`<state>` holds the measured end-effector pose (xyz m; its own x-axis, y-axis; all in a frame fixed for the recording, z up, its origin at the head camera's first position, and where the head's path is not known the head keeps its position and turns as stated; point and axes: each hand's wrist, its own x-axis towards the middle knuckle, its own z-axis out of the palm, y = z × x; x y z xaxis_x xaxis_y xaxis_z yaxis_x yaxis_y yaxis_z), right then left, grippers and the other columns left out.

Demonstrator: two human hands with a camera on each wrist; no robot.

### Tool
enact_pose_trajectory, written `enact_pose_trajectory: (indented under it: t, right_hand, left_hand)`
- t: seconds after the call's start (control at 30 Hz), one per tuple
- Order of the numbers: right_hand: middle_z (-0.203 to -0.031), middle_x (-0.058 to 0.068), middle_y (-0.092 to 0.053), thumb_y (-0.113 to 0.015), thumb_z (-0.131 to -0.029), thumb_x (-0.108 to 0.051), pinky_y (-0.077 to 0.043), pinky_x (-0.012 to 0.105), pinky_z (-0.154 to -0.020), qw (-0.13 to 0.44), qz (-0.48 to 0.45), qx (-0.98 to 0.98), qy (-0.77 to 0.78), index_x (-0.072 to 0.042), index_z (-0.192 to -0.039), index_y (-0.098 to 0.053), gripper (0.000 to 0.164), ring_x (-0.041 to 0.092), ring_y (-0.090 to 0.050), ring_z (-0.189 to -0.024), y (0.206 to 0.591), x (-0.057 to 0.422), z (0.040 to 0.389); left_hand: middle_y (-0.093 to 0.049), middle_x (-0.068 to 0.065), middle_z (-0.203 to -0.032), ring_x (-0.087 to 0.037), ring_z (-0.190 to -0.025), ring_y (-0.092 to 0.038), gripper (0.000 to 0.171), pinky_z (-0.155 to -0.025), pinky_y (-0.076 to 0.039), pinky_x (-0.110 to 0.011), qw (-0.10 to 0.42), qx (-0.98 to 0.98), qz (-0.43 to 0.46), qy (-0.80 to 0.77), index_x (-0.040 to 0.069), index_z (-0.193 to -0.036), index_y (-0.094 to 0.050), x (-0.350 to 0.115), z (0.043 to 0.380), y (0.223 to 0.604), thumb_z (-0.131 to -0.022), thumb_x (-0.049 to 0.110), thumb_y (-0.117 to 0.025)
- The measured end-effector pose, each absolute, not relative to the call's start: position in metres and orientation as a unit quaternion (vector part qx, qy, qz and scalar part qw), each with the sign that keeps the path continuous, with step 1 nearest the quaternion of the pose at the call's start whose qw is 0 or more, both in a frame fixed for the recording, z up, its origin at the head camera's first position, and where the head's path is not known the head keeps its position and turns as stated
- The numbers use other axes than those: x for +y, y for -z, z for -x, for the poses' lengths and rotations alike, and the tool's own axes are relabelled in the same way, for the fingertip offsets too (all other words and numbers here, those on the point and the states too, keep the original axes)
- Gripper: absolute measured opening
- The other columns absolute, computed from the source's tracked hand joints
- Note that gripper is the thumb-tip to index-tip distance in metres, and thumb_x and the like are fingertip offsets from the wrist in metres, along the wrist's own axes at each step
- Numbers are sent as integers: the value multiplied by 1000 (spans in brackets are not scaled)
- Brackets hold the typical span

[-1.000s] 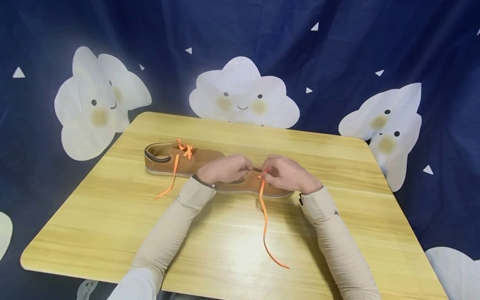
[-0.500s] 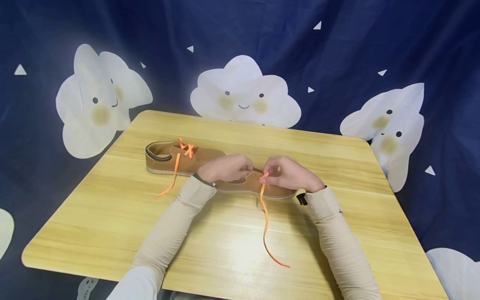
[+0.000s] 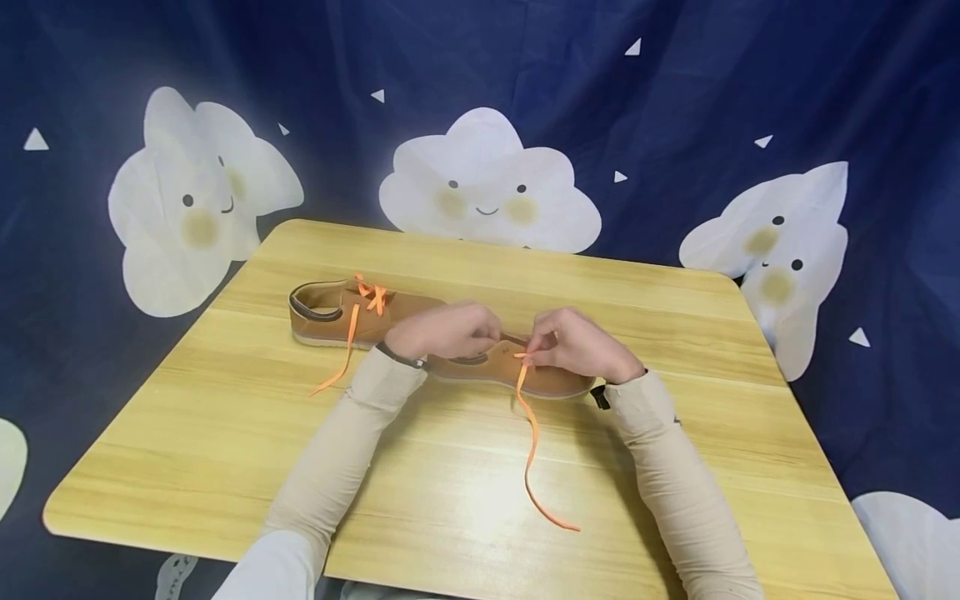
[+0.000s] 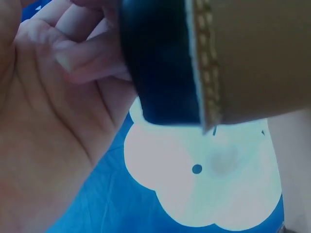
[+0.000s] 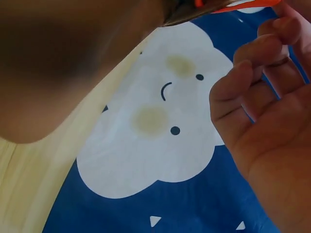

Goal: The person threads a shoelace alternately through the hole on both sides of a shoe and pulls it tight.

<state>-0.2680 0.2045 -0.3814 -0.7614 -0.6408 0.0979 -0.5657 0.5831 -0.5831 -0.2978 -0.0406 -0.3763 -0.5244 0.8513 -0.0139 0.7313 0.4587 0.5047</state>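
Between my hands, a brown shoe (image 3: 551, 383) lies on its sole with the toe to the right. At its lace holes, my right hand (image 3: 581, 343) pinches an orange shoelace (image 3: 532, 442), whose long end trails over the table toward me. Above the shoe opening, my left hand (image 3: 450, 327) has curled fingers at the tongue (image 3: 513, 338), seemingly pinching its edge; the fingertips are partly hidden. The left wrist view shows the dark-lined collar (image 4: 160, 68) covering part of the left fingers. Orange lace (image 5: 250, 5) runs to the right fingertips in the right wrist view.
Behind and left stands a second brown shoe (image 3: 408, 308), its orange lace (image 3: 352, 333) partly threaded with one end hanging onto the table. The wooden table (image 3: 225, 467) ends before a dark blue curtain (image 3: 330, 100) with white clouds.
The right fingers have shifted slightly at the lace holes, still pinching the shoelace. My left hand has moved slightly left and up. The second shoe stays in place.
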Motion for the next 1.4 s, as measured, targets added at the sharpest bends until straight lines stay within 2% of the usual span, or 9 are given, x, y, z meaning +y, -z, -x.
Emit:
enact_pose_trajectory:
  t: [0.23,0.4,0.47,0.57,0.7,0.87,0.97,1.1,1.4]
  right_hand:
    - [-75,-5,-64,-84,-86,-17,-45,24,-64,63,341,892,290,-19,-78,-80,10,11,-54,-71,381,199,266]
    - [-81,-4,-68,-81,-91,-19,-48,25,-67,77,345,884,306,-16,-92,-78,4,11,-57,-74,377,208,268]
    - [-83,-2,-69,-77,-94,-19,-50,27,-67,69,331,890,307,-13,-106,-76,14,12,-59,-73,374,217,270]
    - [-93,8,-70,-72,-97,-19,-54,33,-71,82,294,907,290,-3,-127,-67,34,19,-65,-79,370,233,272]
    - [-132,23,-64,-78,-93,-30,-54,50,-99,181,253,924,224,5,-145,-51,69,39,-65,-116,375,247,272]
    - [-149,25,-54,-87,-83,-36,-42,55,-116,243,241,919,196,6,-151,-44,91,42,-50,-139,385,242,273]
    - [-151,24,-53,-89,-80,-34,-41,54,-117,248,237,916,209,5,-151,-44,93,40,-50,-140,387,239,274]
    - [-154,25,-50,-90,-81,-31,-39,54,-119,251,241,911,220,7,-152,-42,94,42,-47,-144,388,238,275]
    - [-157,25,-47,-88,-82,-26,-37,54,-121,249,250,910,218,9,-151,-43,89,42,-43,-147,389,239,278]
  left_hand:
    - [-43,6,-61,-7,-54,-39,34,-53,-32,-21,139,866,-442,-187,16,-65,-56,-43,296,373,-98,4,-60]
    - [-68,-2,-84,-10,-66,-54,18,-63,-47,-26,118,882,-398,-222,8,-91,-74,-50,296,368,-101,9,-59]
    - [-75,-6,-100,-13,-73,-60,21,-71,-53,-30,76,899,-359,-240,6,-107,-76,-55,299,366,-103,12,-56]
    - [-71,-6,-91,-14,-70,-57,27,-71,-50,-33,33,919,-306,-247,6,-113,-74,-63,306,369,-107,18,-50]
    - [-61,-3,-84,-17,-75,-59,39,-75,-50,-36,90,911,-308,-260,6,-110,-70,-67,313,380,-112,31,-40]
    - [-69,-12,-129,-27,-124,-65,55,-110,-49,-47,161,889,-328,-277,7,-132,-67,-66,316,390,-112,44,-31]
    - [-68,-11,-109,-22,-104,-66,55,-101,-52,-43,174,883,-328,-287,9,-126,-70,-66,318,394,-112,47,-32]
    - [-53,-2,-82,-14,-74,-47,55,-82,-48,-36,184,884,-303,-304,14,-109,-72,-67,319,396,-110,55,-35]
    - [-36,3,-66,-12,-59,-33,53,-77,-44,-37,171,889,-283,-317,8,-101,-66,-70,322,397,-111,48,-33]
